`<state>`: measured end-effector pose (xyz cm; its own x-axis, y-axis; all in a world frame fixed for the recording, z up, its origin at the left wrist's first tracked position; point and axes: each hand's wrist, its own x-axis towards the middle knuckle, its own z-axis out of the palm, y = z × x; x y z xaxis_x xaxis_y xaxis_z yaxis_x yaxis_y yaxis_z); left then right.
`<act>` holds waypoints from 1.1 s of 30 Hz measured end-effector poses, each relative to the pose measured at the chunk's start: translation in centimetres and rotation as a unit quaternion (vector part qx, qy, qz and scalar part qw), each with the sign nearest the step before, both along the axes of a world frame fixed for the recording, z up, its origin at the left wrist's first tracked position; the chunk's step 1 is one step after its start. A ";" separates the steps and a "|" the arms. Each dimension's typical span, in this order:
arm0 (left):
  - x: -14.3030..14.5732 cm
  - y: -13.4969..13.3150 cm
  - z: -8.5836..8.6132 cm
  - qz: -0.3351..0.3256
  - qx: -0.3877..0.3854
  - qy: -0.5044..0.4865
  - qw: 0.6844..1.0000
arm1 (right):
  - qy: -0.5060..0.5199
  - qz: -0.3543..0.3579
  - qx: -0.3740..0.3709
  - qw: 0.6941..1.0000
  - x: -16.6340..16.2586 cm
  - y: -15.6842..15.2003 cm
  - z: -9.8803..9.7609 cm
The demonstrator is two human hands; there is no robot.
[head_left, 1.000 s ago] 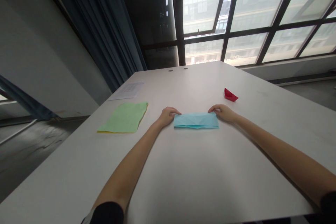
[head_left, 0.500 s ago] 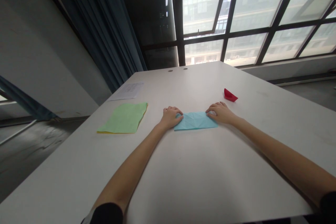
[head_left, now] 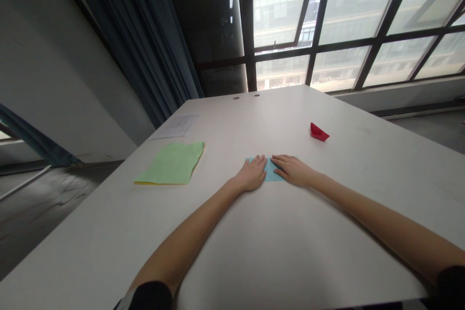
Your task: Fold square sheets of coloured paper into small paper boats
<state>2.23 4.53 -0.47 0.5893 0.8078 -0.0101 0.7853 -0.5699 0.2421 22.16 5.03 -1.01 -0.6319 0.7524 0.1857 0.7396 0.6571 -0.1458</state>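
Note:
A folded sheet of light blue paper [head_left: 273, 172] lies flat on the white table [head_left: 254, 242], mostly covered by my hands. My left hand [head_left: 253, 173] rests palm down on its left part, fingers stretched out. On the right part, my right hand [head_left: 293, 169] lies flat with its fingers pointing left and the thumb a little apart. Between the two hands a strip of the blue paper shows. Beyond my right hand sits a small red folded paper boat [head_left: 319, 132].
To the left lies a stack of green paper [head_left: 170, 163] with a yellow edge beneath. A printed white sheet [head_left: 176, 126] is behind it. Two round holes are near the table's far edge. A blue curtain [head_left: 145, 34] and windows stand beyond.
Both hands have moved inward from the blue paper's ends and now lie flat over it, closer together. The red boat and green paper have stayed put.

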 end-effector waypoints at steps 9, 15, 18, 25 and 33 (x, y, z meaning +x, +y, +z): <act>0.5 -0.4 0.2 0.032 -0.014 0.014 0.999 | -0.001 0.003 -0.049 0.999 0.1 0.0 -1.0; -0.1 0.0 -0.4 0.015 -0.036 0.018 0.999 | -0.010 0.001 -0.076 0.997 0.3 0.4 -1.4; -0.8 0.2 0.0 0.021 -0.062 0.036 0.997 | -0.015 -0.012 -0.093 0.995 0.8 0.5 -1.3; -3.3 1.5 0.8 0.033 -0.136 0.116 0.983 | -0.061 -0.038 -0.191 0.979 2.5 0.5 0.4; -7.0 2.9 1.6 0.078 -0.170 0.139 0.973 | -0.052 -0.026 -0.225 0.973 3.9 1.1 0.3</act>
